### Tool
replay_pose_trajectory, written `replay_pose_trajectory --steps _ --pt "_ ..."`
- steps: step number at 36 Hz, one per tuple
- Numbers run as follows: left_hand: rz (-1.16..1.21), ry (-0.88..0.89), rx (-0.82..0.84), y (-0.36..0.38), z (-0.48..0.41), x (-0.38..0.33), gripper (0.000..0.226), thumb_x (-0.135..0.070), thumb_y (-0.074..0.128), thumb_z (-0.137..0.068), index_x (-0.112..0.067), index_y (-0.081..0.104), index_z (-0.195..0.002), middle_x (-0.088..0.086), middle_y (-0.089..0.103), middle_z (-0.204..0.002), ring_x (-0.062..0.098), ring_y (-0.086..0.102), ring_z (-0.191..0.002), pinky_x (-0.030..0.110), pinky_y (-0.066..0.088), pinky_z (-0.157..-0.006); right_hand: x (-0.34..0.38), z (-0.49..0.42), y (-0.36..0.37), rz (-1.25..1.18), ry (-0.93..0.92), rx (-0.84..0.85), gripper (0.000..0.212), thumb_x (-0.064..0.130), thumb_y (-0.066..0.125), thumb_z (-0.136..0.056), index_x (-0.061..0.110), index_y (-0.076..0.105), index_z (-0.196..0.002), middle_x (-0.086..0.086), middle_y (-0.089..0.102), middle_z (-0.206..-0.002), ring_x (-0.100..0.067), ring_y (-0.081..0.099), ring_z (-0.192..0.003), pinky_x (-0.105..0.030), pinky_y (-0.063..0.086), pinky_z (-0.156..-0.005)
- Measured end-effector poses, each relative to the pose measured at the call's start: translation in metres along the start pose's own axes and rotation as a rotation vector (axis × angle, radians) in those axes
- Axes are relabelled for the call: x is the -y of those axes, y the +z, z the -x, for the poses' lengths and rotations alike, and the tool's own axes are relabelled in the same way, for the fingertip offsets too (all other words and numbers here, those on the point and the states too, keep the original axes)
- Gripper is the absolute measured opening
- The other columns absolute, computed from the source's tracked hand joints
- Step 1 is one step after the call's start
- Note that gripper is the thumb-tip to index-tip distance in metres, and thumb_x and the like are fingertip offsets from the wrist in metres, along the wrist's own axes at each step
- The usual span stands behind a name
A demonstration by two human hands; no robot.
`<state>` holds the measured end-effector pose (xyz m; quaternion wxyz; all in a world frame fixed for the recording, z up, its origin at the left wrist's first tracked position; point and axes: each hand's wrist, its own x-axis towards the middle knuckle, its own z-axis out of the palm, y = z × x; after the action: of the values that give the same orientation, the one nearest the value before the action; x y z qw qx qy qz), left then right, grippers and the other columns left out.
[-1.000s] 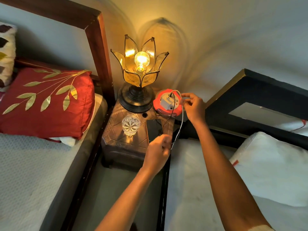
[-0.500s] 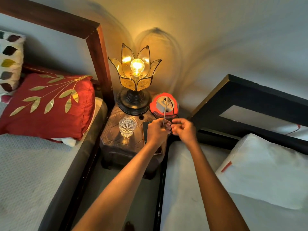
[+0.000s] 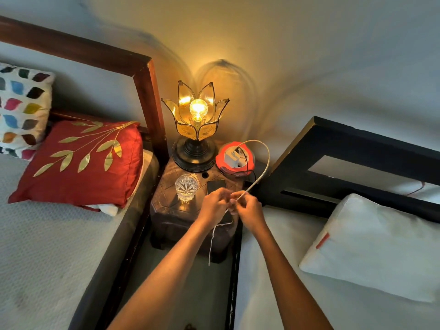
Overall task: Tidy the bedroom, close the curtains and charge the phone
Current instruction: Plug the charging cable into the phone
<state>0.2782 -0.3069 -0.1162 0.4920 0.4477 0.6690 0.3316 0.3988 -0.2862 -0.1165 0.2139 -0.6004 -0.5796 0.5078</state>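
The phone lies flat with a dark screen on the bedside worktop between two beds, its near end hidden behind the hands. At the far left of my feed I see a patterned pillow against the wooden headboard, then a red cushion with gold leaves on the left bed. On the worktop a lit flower-shaped lamp stands at the back, and a cut-glass tumbler sits in front of it, just left of the phone. The left hand and right hand are close together over the phone, both pinching the white charging cable. Its loose end dangles below the left wrist. From the right hand the cable arcs up and back to a charger plugged into a red extension socket beside the lamp. A white pillow lies on the right bed.
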Motion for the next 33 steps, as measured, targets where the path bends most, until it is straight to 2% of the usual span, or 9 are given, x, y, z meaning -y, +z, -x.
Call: replay_pose_trajectory --steps 3,7,11,18,21,23,26,28,33 --pt "-0.251 -0.094 0.088 -0.008 0.012 0.029 0.044 0.004 0.044 -0.078 -0.020 0.065 -0.109 0.003 0.063 -0.119 0.022 0.054 -0.115 0.045 0.043 -0.099 0.015 0.005 -0.015 -0.172 -0.036 -0.050 0.010 0.011 0.055 -0.093 0.015 0.059 -0.101 -0.010 0.069 -0.095 -0.014 0.068 -0.082 -0.027 0.058 -0.075" --pt "-0.318 -0.075 0.169 -0.009 0.030 0.038 0.031 -0.007 0.059 -0.084 -0.023 0.064 -0.110 0.002 0.062 -0.119 0.018 0.058 -0.109 0.037 0.050 -0.092 0.035 0.018 -0.027 -0.430 -0.066 -0.073 0.015 0.014 0.054 -0.093 0.016 0.058 -0.107 -0.005 0.068 -0.087 -0.012 0.066 -0.081 -0.030 0.056 -0.081" --pt "-0.346 -0.011 0.120 -0.011 0.042 0.032 0.018 -0.013 0.057 -0.088 -0.024 0.068 -0.095 -0.001 0.068 -0.105 0.016 0.062 -0.097 0.036 0.052 -0.084 0.047 0.027 -0.037 -0.657 -0.053 -0.115 0.020 0.009 0.050 -0.095 0.009 0.059 -0.112 -0.004 0.066 -0.078 -0.008 0.062 -0.069 -0.021 0.055 -0.072" --pt "-0.549 0.075 -0.023 -0.032 0.059 0.025 0.019 -0.011 0.052 -0.090 -0.021 0.069 -0.092 0.003 0.069 -0.098 0.025 0.063 -0.093 0.032 0.046 -0.071 0.040 0.038 -0.064 -0.595 0.095 -0.237 0.026 0.003 0.046 -0.096 0.004 0.053 -0.121 -0.009 0.064 -0.085 -0.011 0.060 -0.072 -0.023 0.053 -0.072" --pt "-0.617 0.136 -0.068 -0.042 0.068 0.016 0.026 -0.007 0.048 -0.090 -0.018 0.069 -0.100 0.007 0.069 -0.100 0.027 0.064 -0.095 0.031 0.045 -0.071 0.025 0.037 -0.067 -0.502 0.238 -0.266 0.019 0.002 0.051 -0.093 0.002 0.054 -0.112 -0.013 0.063 -0.084 -0.008 0.063 -0.065 -0.016 0.055 -0.058" --pt "-0.667 0.181 -0.079 -0.047 0.073 0.009 0.032 -0.002 0.043 -0.089 -0.015 0.067 -0.106 0.009 0.068 -0.104 0.030 0.064 -0.098 0.034 0.048 -0.076 0.015 0.036 -0.067 -0.187 0.304 -0.342 0.014 0.005 0.063 -0.086 -0.003 0.059 -0.096 -0.020 0.064 -0.085 -0.008 0.063 -0.056 -0.019 0.053 -0.054" --pt "-0.699 0.274 -0.097 -0.050 0.082 0.004 0.033 0.002 0.038 -0.092 -0.010 0.065 -0.107 0.009 0.066 -0.102 0.027 0.065 -0.094 0.030 0.048 -0.071 0.016 0.038 -0.068 0.388 0.299 -0.427 0.051 0.009 0.074 -0.076 -0.007 0.053 -0.120 -0.026 0.062 -0.109 -0.032 0.061 -0.100 -0.037 0.047 -0.088" --pt "-0.724 0.346 -0.101 -0.050 0.090 0.003 0.031 0.001 0.040 -0.092 -0.011 0.065 -0.107 0.007 0.065 -0.102 0.024 0.065 -0.092 0.026 0.048 -0.070 0.028 0.041 -0.065 0.510 0.174 -0.439 0.054 0.004 0.069 -0.079 -0.005 0.050 -0.128 -0.025 0.056 -0.124 -0.037 0.053 -0.116 -0.039 0.041 -0.100" --pt "-0.831 0.475 -0.053 -0.047 0.106 0.004 0.032 -0.001 0.039 -0.092 -0.012 0.063 -0.110 0.007 0.062 -0.108 0.023 0.062 -0.099 0.031 0.051 -0.082 0.062 0.039 -0.036 0.541 -0.041 -0.117 0.026 0.016 0.059 -0.089 0.005 0.066 -0.111 -0.012 0.069 -0.111 -0.023 0.064 -0.102 -0.032 0.047 -0.092"
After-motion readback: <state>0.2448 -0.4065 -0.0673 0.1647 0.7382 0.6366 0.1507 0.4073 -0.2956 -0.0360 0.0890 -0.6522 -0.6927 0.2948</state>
